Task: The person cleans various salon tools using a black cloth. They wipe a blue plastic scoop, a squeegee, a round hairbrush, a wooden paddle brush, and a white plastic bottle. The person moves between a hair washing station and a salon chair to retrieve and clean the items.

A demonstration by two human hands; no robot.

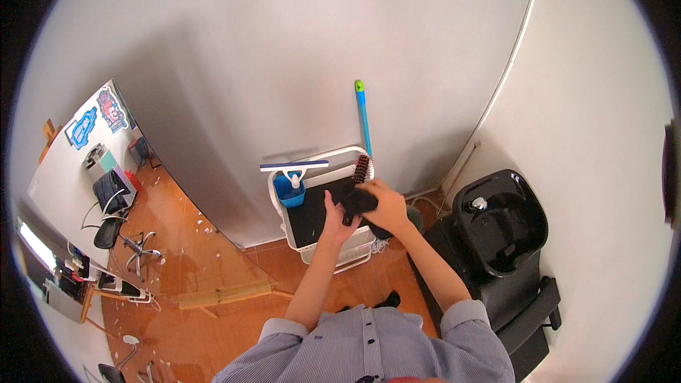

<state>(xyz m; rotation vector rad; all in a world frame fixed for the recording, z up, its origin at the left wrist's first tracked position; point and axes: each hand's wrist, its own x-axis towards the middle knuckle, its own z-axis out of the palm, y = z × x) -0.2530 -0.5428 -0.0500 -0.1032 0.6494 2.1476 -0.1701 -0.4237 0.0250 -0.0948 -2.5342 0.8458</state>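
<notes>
Both hands meet over a white trolley (275,207) with a black top surface (314,218). My left hand (336,223) cups a dark object (359,202) from the left, thumb up. My right hand (387,206) grips the same object from the right; what it is cannot be made out. Just above the hands, a round hairbrush (361,168) with dark and reddish bristles points up; whether a hand touches its handle is hidden. A blue cup (290,195) stands at the trolley's back left corner, with a white and blue squeegee (294,166) in it.
Behind the trolley, a blue pole with a green end (363,117) leans on the wall. At right is a black shampoo basin (500,223) with a black chair (511,303). A large mirror (175,207) stands at left, above a wooden beam (226,296) on the floor.
</notes>
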